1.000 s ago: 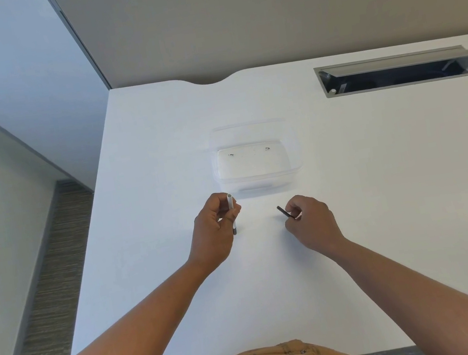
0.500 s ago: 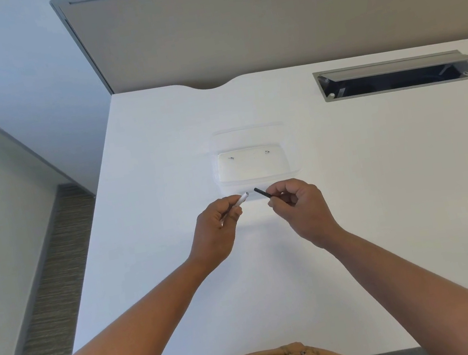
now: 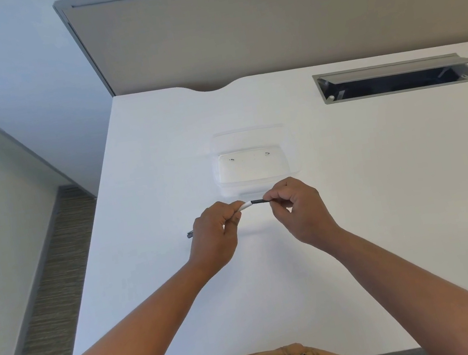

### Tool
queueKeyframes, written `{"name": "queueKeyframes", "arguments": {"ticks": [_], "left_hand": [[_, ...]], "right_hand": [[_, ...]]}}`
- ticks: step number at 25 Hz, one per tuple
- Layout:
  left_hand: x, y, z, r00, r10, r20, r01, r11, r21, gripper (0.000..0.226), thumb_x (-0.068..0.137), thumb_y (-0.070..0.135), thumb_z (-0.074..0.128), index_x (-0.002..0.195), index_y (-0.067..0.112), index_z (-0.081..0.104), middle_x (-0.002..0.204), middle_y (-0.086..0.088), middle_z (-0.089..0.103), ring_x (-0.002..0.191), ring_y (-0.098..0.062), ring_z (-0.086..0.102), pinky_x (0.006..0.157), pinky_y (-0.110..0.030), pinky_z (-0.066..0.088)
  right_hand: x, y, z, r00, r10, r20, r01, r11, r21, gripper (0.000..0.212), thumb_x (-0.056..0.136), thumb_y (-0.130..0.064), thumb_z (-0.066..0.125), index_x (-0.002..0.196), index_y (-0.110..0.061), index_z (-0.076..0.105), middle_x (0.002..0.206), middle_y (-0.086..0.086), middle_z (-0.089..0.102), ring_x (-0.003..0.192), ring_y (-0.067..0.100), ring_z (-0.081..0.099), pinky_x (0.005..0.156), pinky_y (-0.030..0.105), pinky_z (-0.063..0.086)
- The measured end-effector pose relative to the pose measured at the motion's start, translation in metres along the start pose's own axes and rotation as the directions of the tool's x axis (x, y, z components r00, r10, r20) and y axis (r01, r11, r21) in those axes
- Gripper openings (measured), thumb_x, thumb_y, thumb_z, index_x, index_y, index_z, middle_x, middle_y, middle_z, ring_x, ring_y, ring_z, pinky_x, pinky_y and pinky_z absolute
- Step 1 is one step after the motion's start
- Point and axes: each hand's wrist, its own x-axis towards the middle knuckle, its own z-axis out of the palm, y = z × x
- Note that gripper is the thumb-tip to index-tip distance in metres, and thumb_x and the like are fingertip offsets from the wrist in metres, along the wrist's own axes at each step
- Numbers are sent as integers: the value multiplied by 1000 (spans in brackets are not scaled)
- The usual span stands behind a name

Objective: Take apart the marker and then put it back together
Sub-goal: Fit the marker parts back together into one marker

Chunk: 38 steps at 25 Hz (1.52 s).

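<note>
My left hand [image 3: 216,236] grips the white marker barrel [image 3: 245,205], which lies roughly level; its grey far end [image 3: 190,234] pokes out on the left of my fist. My right hand [image 3: 297,210] pinches a thin black stick, the marker's inner part [image 3: 260,201]. The black part meets the open right end of the white barrel, in line with it. Both hands hover just above the white desk [image 3: 277,294], close in front of the clear plastic container [image 3: 256,167]. How deep the black part sits in the barrel is hidden.
The clear container stands right behind my hands. An open grey cable hatch [image 3: 396,79] is sunk into the desk at the far right. A beige partition [image 3: 262,23] closes the desk's far edge. The desk's left edge drops to a carpeted floor [image 3: 43,286].
My hands have come together. The barrel swung from upright to level, and the black part in my right hand moved left until its tip met the barrel's open end.
</note>
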Motion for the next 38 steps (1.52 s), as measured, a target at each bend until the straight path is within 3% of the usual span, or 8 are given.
{"name": "queueKeyframes", "arguments": {"ticks": [4, 12, 17, 22, 24, 30, 33, 38], "left_hand": [[-1, 1, 0, 998, 61, -30, -54, 977, 205, 29, 99, 16, 55, 120, 29, 71, 82, 17, 50, 83, -15, 49, 79, -32, 30], [-4, 3, 0, 997, 74, -4, -71, 968, 240, 26, 100, 24, 54, 119, 32, 70, 81, 16, 49, 80, -15, 47, 80, -32, 30], [-7, 10, 1, 995, 103, 13, -103, 963, 247, 25, 99, 33, 50, 113, 36, 70, 81, 11, 58, 79, -17, 52, 79, -33, 32], [-6, 11, -1, 997, 72, 27, -76, 964, 255, 23, 100, 36, 49, 109, 36, 70, 81, 11, 59, 80, -16, 53, 81, -34, 34], [-6, 11, -2, 997, 72, 33, -78, 962, 263, 23, 101, 37, 47, 106, 36, 70, 78, 11, 58, 78, -17, 52, 80, -35, 35], [-7, 14, -2, 997, 70, 30, -76, 951, 301, 28, 101, 42, 44, 95, 33, 70, 71, 7, 57, 74, -20, 52, 78, -37, 39], [-5, 17, -2, 995, 86, 41, -95, 945, 313, 25, 100, 37, 46, 92, 32, 69, 70, 6, 57, 73, -20, 51, 77, -38, 39], [-3, 16, -3, 991, 112, 78, -132, 937, 325, 22, 101, 35, 47, 94, 33, 68, 72, 7, 57, 76, -19, 51, 78, -37, 37]], "right_hand": [[2, -1, -2, 999, -41, 33, 42, 998, -39, 26, 89, 7, 62, 103, -9, 78, 96, -5, 63, 89, 17, 65, 82, 23, 54], [-4, -4, -2, 995, 39, 88, -44, 998, 51, 17, 94, -4, 65, 102, -16, 73, 94, -3, 71, 85, 11, 64, 76, 19, 51], [-6, -10, -1, 981, 110, 160, -131, 983, 129, 10, 98, -11, 60, 94, -18, 66, 81, 0, 69, 74, 16, 62, 72, 30, 53], [-9, -9, 0, 973, 151, 173, -175, 975, 137, 9, 93, -8, 68, 96, -15, 71, 72, -21, 67, 67, 0, 60, 65, 11, 45], [-11, -8, 1, 975, 146, 167, -166, 979, 116, 11, 92, -5, 68, 97, -14, 72, 75, -19, 68, 69, -1, 60, 66, 10, 44], [-9, -8, 1, 971, 106, 214, -109, 994, 0, 14, 95, -10, 63, 87, -20, 68, 68, -10, 60, 59, 7, 45, 59, 21, 40], [-8, -8, 2, 968, 84, 235, -67, 994, -81, 17, 99, -16, 57, 85, -14, 66, 71, 4, 64, 64, 23, 51, 62, 37, 46], [-7, -7, -1, 930, 215, 298, -220, 975, -17, 24, 103, -22, 51, 85, -16, 66, 76, 2, 66, 69, 17, 56, 70, 42, 52]]}}
